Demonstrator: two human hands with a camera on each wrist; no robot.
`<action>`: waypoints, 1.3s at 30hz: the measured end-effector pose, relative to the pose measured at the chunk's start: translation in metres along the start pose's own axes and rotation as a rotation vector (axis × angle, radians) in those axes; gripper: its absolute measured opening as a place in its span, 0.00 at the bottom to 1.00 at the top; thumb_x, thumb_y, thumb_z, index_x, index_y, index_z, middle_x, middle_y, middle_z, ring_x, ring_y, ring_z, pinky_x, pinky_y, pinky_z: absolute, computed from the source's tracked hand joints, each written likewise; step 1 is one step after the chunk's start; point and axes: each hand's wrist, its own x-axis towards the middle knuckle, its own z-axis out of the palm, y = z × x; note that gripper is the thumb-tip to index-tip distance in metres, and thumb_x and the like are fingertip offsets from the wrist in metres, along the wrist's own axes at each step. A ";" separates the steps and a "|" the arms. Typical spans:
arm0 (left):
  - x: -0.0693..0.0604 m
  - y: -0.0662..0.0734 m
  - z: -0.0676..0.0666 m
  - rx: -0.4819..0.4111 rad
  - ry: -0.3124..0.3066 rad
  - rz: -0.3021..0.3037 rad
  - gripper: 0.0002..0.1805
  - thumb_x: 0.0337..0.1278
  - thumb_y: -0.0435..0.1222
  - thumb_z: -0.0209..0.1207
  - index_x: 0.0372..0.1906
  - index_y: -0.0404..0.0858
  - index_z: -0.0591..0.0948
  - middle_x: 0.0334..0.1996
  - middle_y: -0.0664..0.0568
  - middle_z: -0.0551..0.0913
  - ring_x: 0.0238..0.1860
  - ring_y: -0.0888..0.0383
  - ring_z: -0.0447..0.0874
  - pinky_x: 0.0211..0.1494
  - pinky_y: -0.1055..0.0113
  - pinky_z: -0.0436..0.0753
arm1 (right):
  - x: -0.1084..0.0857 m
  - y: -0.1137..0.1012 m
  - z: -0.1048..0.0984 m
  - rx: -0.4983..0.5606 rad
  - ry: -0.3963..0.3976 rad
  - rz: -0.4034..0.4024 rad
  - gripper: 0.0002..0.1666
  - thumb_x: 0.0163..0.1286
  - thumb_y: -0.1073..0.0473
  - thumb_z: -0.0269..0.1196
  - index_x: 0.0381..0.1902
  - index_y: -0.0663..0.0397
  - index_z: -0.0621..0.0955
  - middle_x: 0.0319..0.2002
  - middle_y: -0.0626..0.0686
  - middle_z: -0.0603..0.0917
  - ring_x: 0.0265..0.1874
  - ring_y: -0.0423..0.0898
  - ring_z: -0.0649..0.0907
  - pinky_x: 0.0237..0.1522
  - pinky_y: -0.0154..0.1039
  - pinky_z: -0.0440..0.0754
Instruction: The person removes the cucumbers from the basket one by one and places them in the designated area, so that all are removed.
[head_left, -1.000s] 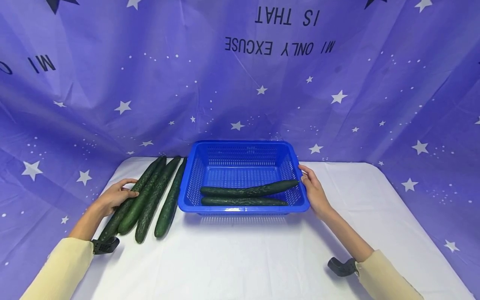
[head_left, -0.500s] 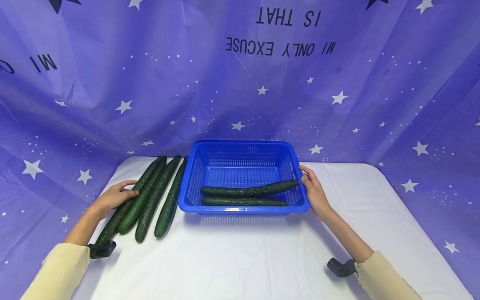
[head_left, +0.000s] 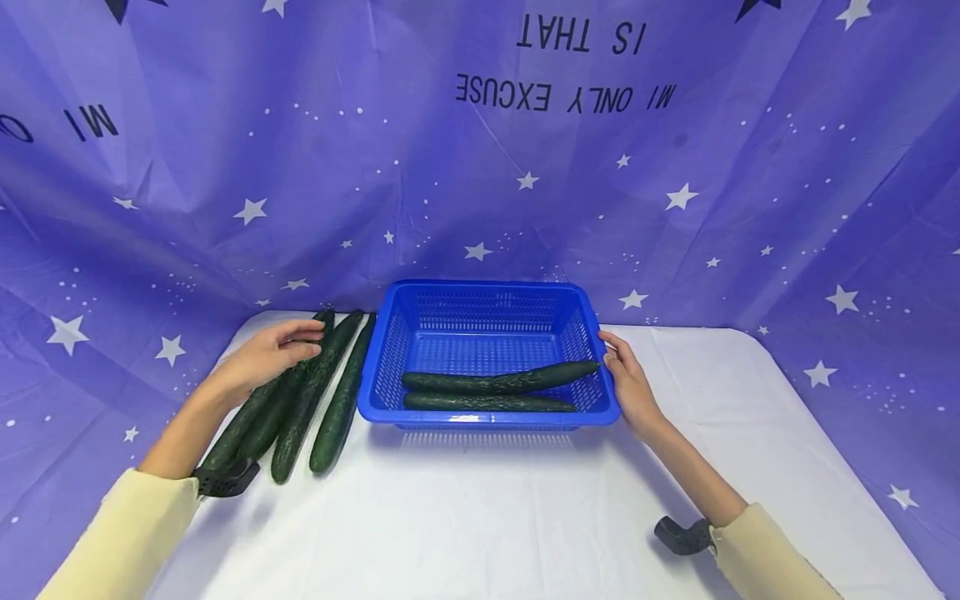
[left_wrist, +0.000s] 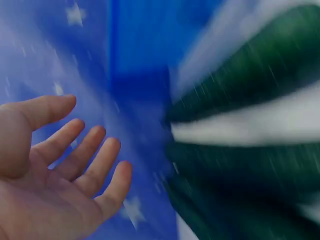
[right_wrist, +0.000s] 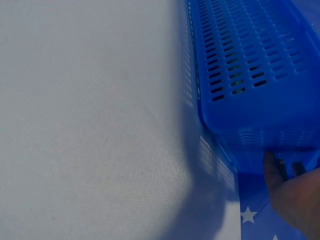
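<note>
My left hand [head_left: 266,358] hovers over the cucumbers at the table's left, fingers apart and holding nothing. In the left wrist view the palm and loosely bent fingers of the left hand [left_wrist: 82,175] show beside blurred cucumbers [left_wrist: 250,65]. Several long dark-green cucumbers [head_left: 311,408] lie slanted side by side there; the hand covers part of them. My right hand [head_left: 633,390] holds the right rim of a blue plastic basket [head_left: 487,417]. Along the near side inside it lie two cucumbers, an upper one [head_left: 498,382] and a lower one [head_left: 487,403].
A white cloth [head_left: 480,517] covers the table. Behind and at both sides hangs a purple curtain [head_left: 480,192] with white stars, close to the basket's far edge. Black wrist cameras [head_left: 682,535] sit at both sleeves.
My left hand has come up off the leftmost cucumber and moved right and away from me, over the others. The right hand and the basket keep their places.
</note>
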 end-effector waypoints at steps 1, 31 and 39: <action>0.002 0.009 0.005 -0.012 -0.019 0.022 0.30 0.75 0.37 0.54 0.73 0.29 0.63 0.66 0.32 0.70 0.64 0.39 0.70 0.63 0.46 0.70 | 0.000 0.000 0.000 -0.001 0.001 0.000 0.27 0.84 0.60 0.37 0.77 0.59 0.56 0.66 0.67 0.64 0.49 0.37 0.78 0.47 0.31 0.79; 0.119 0.133 0.115 0.078 -0.643 0.078 0.24 0.69 0.34 0.60 0.67 0.48 0.76 0.61 0.54 0.78 0.62 0.54 0.75 0.60 0.52 0.75 | 0.001 0.001 -0.001 0.015 -0.010 0.009 0.28 0.84 0.60 0.37 0.77 0.58 0.55 0.69 0.67 0.64 0.51 0.37 0.77 0.49 0.31 0.79; 0.142 0.127 0.131 0.075 -0.736 0.008 0.21 0.69 0.33 0.60 0.64 0.45 0.79 0.60 0.54 0.80 0.61 0.54 0.77 0.67 0.45 0.68 | 0.001 0.000 0.000 0.012 -0.008 0.020 0.28 0.84 0.60 0.36 0.78 0.58 0.55 0.69 0.66 0.63 0.51 0.37 0.77 0.49 0.31 0.78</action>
